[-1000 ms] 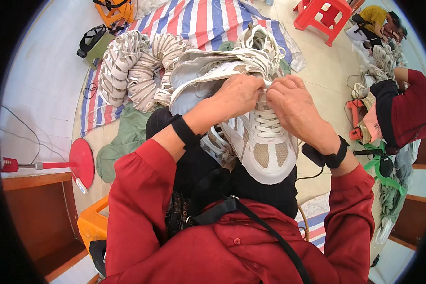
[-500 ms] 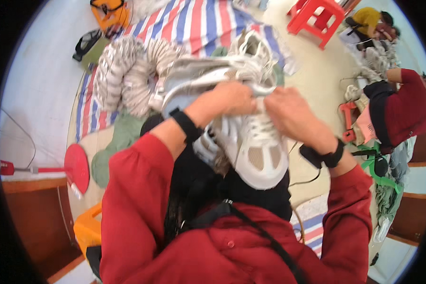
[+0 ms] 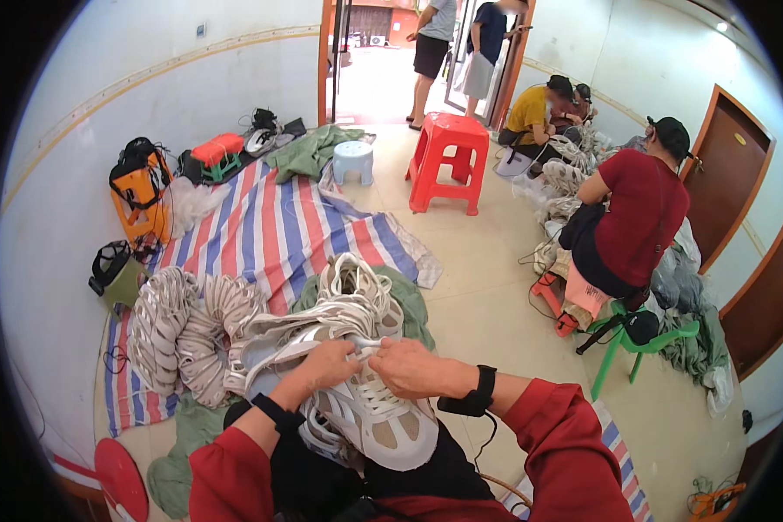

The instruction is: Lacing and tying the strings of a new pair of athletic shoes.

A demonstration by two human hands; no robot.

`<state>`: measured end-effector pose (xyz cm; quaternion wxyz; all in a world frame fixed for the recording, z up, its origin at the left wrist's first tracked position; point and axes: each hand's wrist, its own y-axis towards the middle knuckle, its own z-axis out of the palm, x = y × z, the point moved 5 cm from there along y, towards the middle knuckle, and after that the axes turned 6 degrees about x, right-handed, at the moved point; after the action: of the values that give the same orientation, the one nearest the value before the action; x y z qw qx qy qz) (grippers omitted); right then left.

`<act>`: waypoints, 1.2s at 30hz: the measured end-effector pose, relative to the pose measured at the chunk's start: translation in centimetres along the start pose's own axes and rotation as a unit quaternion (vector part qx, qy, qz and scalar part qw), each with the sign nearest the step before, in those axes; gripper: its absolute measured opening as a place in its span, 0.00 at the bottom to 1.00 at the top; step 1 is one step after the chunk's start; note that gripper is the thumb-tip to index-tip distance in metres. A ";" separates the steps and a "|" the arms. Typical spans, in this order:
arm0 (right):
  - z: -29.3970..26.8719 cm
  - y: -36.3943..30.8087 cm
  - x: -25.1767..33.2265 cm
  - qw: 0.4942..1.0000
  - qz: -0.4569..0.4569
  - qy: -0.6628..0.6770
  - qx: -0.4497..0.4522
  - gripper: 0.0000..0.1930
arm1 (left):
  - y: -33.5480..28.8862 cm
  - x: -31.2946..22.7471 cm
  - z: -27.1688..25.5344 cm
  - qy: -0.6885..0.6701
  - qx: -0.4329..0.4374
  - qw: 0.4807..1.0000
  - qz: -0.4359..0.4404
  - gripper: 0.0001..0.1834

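A white and beige lace-up sneaker [image 3: 398,432] rests across my lap, its toe toward me. At the top of its lacing, my left hand [image 3: 328,364] is closed, fingers pinched on the shoe's opening. Opposite it, my right hand [image 3: 407,367] grips the same area, the hands a small gap apart. A pale strip shows between the fingertips; whether lace or tongue I cannot tell. Just beyond the hands lies a pile of more beige and white sneakers [image 3: 357,291]. Ring-shaped bundles of pale shoe parts [image 3: 163,326] stand to the left.
A striped tarp [image 3: 278,228] covers the floor ahead. A red stool [image 3: 450,163] and a small light-blue stool [image 3: 353,163] stand farther off. At right, a person in dark red [image 3: 639,213] sits by heaped shoes, near a green chair [image 3: 639,344]. Two people stand in the doorway.
My view has tilted up, so the doorway and far room now show. Both hands stay closed at the sneaker's opening. The sneaker and my hands sit lower in the picture.
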<state>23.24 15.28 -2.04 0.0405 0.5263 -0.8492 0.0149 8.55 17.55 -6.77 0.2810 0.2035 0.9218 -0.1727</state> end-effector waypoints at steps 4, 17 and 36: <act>0.6 -0.1 -0.3 0.999 0.004 0.042 0.007 0.04 | -0.2 -0.7 -0.1 0.035 -0.079 0.995 0.039 0.17; -1.3 -0.5 -1.7 0.997 0.029 0.066 0.030 0.02 | 1.3 0.4 -0.6 -0.342 0.030 0.939 -0.004 0.15; -0.6 -0.7 -1.2 0.987 0.000 0.148 -0.055 0.02 | 1.6 0.1 0.4 -0.312 0.029 0.950 0.005 0.09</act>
<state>24.40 16.04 -1.58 0.1949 0.5156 -0.8331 0.0463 9.36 18.77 -7.47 0.5497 0.1521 0.7816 -0.2526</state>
